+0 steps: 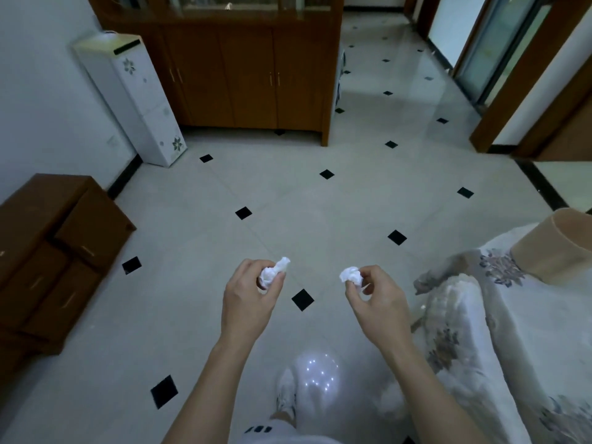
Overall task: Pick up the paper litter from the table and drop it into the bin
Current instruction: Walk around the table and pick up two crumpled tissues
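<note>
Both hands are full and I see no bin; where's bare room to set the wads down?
Bare pale tiled floor lies between the brown drawer chest and the floral-covered sofa. The beige cylinder cushion crowds the sofa's arm.

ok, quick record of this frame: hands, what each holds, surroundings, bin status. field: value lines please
left hand: closed on crumpled white paper
right hand: pinching a second paper wad
position: both held out over the tiled floor, apart from each other
left side: brown drawer unit
right side: floral-covered furniture with a beige cylinder on it
ahead: wooden cabinet, white appliance
bin: cannot identify one for certain
</note>
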`<control>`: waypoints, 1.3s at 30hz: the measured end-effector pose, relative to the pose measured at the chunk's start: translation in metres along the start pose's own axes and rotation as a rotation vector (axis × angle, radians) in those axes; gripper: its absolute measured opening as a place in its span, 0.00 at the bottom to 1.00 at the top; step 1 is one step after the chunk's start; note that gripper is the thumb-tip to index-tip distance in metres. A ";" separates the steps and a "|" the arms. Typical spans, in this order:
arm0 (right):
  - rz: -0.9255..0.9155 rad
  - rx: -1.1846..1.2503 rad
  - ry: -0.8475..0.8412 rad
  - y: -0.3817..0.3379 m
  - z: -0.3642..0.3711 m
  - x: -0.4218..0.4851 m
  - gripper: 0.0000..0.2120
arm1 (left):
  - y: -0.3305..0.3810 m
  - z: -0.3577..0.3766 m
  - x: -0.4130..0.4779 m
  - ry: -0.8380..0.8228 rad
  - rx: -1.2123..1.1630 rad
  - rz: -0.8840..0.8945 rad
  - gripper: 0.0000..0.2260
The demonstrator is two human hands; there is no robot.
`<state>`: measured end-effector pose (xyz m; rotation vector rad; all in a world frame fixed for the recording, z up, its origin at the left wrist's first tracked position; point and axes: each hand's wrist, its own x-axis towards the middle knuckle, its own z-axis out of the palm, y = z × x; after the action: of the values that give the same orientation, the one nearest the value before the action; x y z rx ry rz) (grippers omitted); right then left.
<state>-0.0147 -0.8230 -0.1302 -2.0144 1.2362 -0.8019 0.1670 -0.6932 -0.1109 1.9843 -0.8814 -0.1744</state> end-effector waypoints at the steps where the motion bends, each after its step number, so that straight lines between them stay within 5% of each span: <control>1: 0.007 -0.006 0.015 -0.005 0.006 0.019 0.04 | -0.001 0.002 0.023 -0.020 -0.008 0.003 0.03; 9: 0.096 -0.032 0.167 -0.029 0.029 0.130 0.04 | 0.005 0.034 0.174 -0.161 -0.035 0.104 0.06; 22: 0.240 -0.100 0.320 0.039 0.007 0.245 0.05 | 0.052 0.175 0.301 -0.366 -0.115 0.276 0.06; 39: 0.379 -0.066 0.581 0.161 -0.118 0.472 0.06 | 0.207 0.429 0.457 -0.608 -0.139 0.467 0.07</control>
<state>-0.0133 -1.3349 -0.1031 -1.5560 1.9151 -1.2050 0.2041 -1.3515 -0.0863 1.5550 -1.6444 -0.5681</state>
